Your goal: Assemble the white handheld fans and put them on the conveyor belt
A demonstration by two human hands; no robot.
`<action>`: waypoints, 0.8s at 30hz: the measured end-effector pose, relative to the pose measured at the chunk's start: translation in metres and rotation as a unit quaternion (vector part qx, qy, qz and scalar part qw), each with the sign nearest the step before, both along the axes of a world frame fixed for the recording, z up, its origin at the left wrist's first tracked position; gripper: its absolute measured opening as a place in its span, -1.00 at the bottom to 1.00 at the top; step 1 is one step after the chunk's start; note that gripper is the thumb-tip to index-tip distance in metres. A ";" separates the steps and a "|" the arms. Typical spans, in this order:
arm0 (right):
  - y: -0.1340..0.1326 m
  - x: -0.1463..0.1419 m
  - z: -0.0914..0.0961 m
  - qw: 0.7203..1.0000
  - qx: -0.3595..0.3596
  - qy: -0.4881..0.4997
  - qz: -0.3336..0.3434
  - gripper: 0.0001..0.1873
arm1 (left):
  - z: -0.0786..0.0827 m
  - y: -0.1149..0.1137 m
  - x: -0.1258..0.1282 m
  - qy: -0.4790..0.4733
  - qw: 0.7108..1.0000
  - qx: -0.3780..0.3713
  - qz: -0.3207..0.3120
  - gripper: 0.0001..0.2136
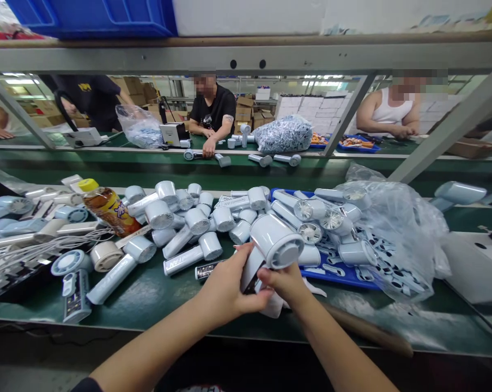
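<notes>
Handheld fan (276, 242) pinched between left hand (227, 288) and right hand (282, 283), open green belt edge (156, 307) just below

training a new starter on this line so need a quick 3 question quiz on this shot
1. What do the left hand and right hand hold between them?
a) a drink bottle
b) a pale blue handheld fan
c) a cardboard box

2. True or false: the amber drink bottle with the yellow cap lies to the left of the hands.

3. What colour is the tray to the right of the hands?

Key: 1 b; 2 true; 3 blue
</notes>
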State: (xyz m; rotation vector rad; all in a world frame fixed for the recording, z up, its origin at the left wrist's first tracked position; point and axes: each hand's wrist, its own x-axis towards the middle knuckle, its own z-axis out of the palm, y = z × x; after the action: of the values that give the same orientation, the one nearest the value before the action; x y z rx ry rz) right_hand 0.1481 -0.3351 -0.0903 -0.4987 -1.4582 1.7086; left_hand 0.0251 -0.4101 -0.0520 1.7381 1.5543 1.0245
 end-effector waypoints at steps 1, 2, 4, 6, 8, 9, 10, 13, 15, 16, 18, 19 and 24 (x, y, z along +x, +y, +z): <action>-0.001 -0.001 -0.001 1.000 -0.001 -0.020 -0.008 -0.52 | 0.001 -0.003 -0.001 -0.006 1.000 -0.015 -0.007 -0.40; -0.001 -0.002 -0.003 0.999 0.003 -0.042 -0.009 -0.50 | 0.001 -0.005 -0.001 -0.018 1.000 -0.024 -0.007 -0.42; 0.000 -0.003 -0.006 0.996 0.014 -0.084 0.016 -0.44 | -0.004 -0.011 -0.003 -0.060 0.997 -0.040 0.011 -0.50; 0.003 -0.001 -0.008 0.991 0.024 -0.104 0.076 -0.32 | -0.012 -0.016 -0.008 -0.112 0.991 -0.059 0.039 -0.59; 0.006 0.006 -0.006 0.984 0.039 -0.113 0.136 -0.20 | -0.019 -0.020 -0.019 -0.137 0.986 -0.060 0.072 -0.61; 0.008 0.011 -0.003 0.979 0.050 -0.125 0.155 -0.17 | -0.021 -0.021 -0.027 -0.122 0.987 -0.054 0.094 -0.60; 0.011 0.018 0.001 0.974 0.063 -0.147 0.160 -0.16 | -0.022 -0.023 -0.036 -0.087 0.988 -0.047 0.120 -0.58; 0.030 0.041 0.018 0.951 0.129 -0.256 0.117 -0.26 | -0.020 -0.025 -0.067 0.073 0.978 -0.055 0.187 -0.55; 0.054 0.054 0.031 0.925 0.192 -0.322 0.054 -0.33 | -0.019 -0.024 -0.084 0.153 0.964 -0.067 0.205 -0.53; 0.071 0.059 0.038 0.908 0.227 -0.351 0.015 -0.35 | -0.019 -0.024 -0.091 0.180 0.960 -0.067 0.206 -0.53; 0.112 0.065 0.053 0.856 0.295 -0.420 -0.064 -0.43 | -0.025 -0.025 -0.101 0.219 0.955 -0.060 0.189 -0.54; 0.136 0.068 0.060 0.821 0.321 -0.462 -0.097 -0.49 | -0.030 -0.028 -0.105 0.236 0.955 -0.054 0.171 -0.54; 0.275 0.070 0.085 0.696 0.329 -0.610 -0.185 -0.62 | -0.075 -0.053 -0.127 0.323 0.934 0.083 0.124 -0.52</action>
State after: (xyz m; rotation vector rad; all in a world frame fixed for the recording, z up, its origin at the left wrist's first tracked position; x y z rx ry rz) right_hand 0.2180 -0.0603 -0.0053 -1.5296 -2.4490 0.2494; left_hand -0.1023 -0.4627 -0.1272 2.1777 2.1890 0.7399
